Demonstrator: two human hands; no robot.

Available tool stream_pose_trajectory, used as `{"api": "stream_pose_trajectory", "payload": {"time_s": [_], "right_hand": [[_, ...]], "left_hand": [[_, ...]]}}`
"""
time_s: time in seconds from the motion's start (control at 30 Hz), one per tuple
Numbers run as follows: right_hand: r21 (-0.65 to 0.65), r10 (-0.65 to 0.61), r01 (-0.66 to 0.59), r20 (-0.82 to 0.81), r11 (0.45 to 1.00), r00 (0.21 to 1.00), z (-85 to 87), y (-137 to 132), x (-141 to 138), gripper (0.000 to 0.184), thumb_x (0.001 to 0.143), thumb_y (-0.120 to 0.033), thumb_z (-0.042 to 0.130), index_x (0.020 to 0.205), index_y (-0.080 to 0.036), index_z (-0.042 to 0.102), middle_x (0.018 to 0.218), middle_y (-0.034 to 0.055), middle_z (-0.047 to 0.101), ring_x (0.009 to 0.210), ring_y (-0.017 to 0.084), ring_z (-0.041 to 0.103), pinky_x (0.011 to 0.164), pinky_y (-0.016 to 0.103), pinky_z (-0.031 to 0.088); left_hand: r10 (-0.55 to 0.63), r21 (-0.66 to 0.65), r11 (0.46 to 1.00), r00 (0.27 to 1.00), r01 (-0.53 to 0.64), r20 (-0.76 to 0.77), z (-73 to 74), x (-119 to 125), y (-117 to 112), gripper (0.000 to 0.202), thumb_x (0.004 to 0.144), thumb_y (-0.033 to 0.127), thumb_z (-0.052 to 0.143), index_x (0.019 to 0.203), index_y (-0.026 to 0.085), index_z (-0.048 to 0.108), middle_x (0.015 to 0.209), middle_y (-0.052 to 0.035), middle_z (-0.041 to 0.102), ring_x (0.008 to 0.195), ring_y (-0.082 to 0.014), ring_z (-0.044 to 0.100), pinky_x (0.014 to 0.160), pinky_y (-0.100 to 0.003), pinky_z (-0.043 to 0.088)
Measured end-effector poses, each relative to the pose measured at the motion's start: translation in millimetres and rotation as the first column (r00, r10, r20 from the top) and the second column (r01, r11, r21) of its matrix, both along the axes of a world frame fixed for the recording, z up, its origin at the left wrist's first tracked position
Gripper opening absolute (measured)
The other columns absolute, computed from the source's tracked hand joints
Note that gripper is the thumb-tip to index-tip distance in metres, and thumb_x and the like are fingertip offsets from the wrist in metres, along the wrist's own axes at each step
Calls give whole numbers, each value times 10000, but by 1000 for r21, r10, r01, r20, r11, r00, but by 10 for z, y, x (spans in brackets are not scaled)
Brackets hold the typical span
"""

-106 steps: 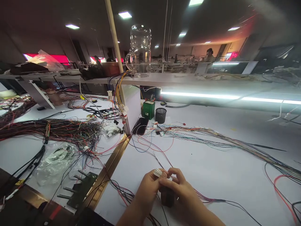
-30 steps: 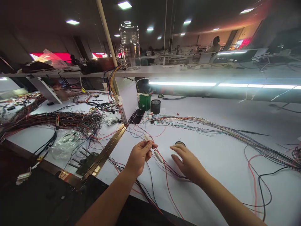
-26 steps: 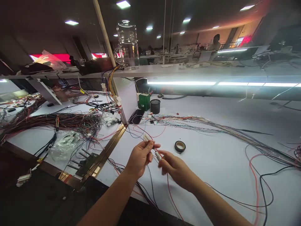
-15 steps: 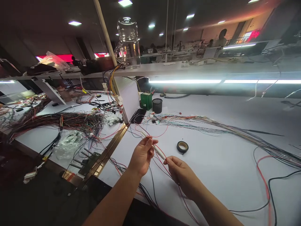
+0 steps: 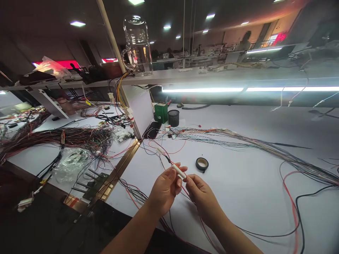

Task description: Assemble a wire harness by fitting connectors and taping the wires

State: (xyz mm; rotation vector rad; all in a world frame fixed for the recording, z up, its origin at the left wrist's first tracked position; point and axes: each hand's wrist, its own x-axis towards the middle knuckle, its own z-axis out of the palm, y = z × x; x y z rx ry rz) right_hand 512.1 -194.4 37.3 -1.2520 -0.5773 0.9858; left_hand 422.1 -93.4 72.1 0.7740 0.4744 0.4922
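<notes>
My left hand (image 5: 165, 188) is closed on a white tube-shaped piece (image 5: 179, 171), thumb and fingers at its upper part. A red wire runs along the tube. Beyond the left fingers, a black-wrapped stretch of wire (image 5: 166, 158) leads up to a small white connector (image 5: 159, 151). At the tube's lower end my right hand (image 5: 202, 197) pinches the red wire; its fingertips hide the exact grip. Red and dark wires trail below both hands. To the upper right, a roll of black tape (image 5: 202, 164) lies flat on the white table (image 5: 238, 190).
A long wire bundle (image 5: 238, 137) crosses the table behind the tape. At the back stand a green box (image 5: 161, 113) and a black mesh cup (image 5: 173, 118), near a dark flat phone-like object (image 5: 152, 130). A glass jug (image 5: 137, 49) rests on the shelf. Tangled harnesses (image 5: 79, 135) cover the left table.
My left hand has slid down along the wires onto the tube, closer to my right hand. The black-wrapped stretch now shows above the left fingers. The whole view has shifted slightly.
</notes>
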Motion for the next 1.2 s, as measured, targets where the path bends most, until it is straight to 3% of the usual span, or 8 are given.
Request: {"api": "stream_pose_trajectory", "payload": {"time_s": [0.17, 0.3, 0.5, 0.63, 0.77, 0.93, 1.07, 1.2], "right_hand": [[-29, 105, -102, 153, 994, 983, 6, -58, 109, 352, 927, -527, 521, 829, -192, 571, 680, -17, 529, 600, 135, 455, 573, 249, 372], [50, 71, -83, 208, 995, 976, 240, -74, 413, 306, 872, -455, 622, 1059, -214, 606, 1081, 63, 625, 1044, 235, 536, 910, 361, 415], [82, 26, -35, 105, 996, 994, 629, 77, 453, 371, 837, -495, 649, 1053, -204, 572, 872, 48, 661, 613, 164, 576, 522, 284, 465], [76, -40, 20, 260, 997, 965, 551, 92, 544, 323, 907, -493, 543, 1074, -217, 549, 953, 68, 663, 830, 216, 603, 610, 300, 494], [-107, 69, 35, 823, 994, 565, 256, -38, 934, 336, 896, -413, 551, 1178, -230, 550, 1172, 84, 599, 1073, 261, 532, 929, 441, 416], [-240, 236, 21, 966, 971, 103, -101, -178, 1228, 405, 841, -92, 484, 1229, -199, 525, 1167, 79, 597, 1080, 254, 515, 949, 431, 391], [-271, 273, -45, 961, 961, 51, -130, -183, 1301, 614, 736, 55, 358, 1285, -190, 483, 1141, 77, 598, 1093, 214, 497, 916, 349, 421], [-327, 327, -23, 940, 945, 92, 1, -157, 1313, 435, 799, -18, 402, 1167, -202, 544, 1029, 82, 621, 1013, 236, 535, 890, 398, 414]], "left_hand": [[-66, 38, 997, 995, 68, -70, -60, -6, 10, 346, 797, 368, 682, 1079, 172, 637, 883, -37, 631, 465, -12, 326, 454, -208, 248], [-271, 59, 959, 958, 277, -99, 55, -26, 106, 305, 809, 386, 661, 1029, 175, 640, 836, -9, 565, 433, -10, 296, 438, -223, 166], [-373, 259, 863, 892, 434, -255, 53, 32, -85, 326, 846, 467, 580, 811, 147, 628, 503, 25, 464, 455, -85, 368, 508, -266, 224], [-297, 210, 915, 928, 344, -225, -69, 49, -193, 334, 840, 473, 587, 912, 148, 622, 637, 11, 508, 480, -73, 363, 519, -261, 237], [-249, 98, 958, 951, 270, -185, -142, 39, -129, 341, 822, 431, 630, 1017, 153, 613, 741, 20, 480, 473, -40, 319, 482, -235, 229], [-202, 2, 979, 968, 205, -150, -214, 50, -62, 343, 821, 378, 646, 1079, 161, 581, 772, 19, 482, 487, -28, 309, 457, -202, 227], [-187, -25, 982, 972, 185, -140, -263, 50, -66, 257, 825, 335, 644, 990, 161, 552, 774, 20, 502, 482, -22, 315, 452, -189, 229], [-168, -36, 986, 974, 165, -154, -276, 48, -76, 270, 816, 344, 653, 965, 165, 517, 762, 29, 504, 466, -16, 309, 442, -187, 218]]}}
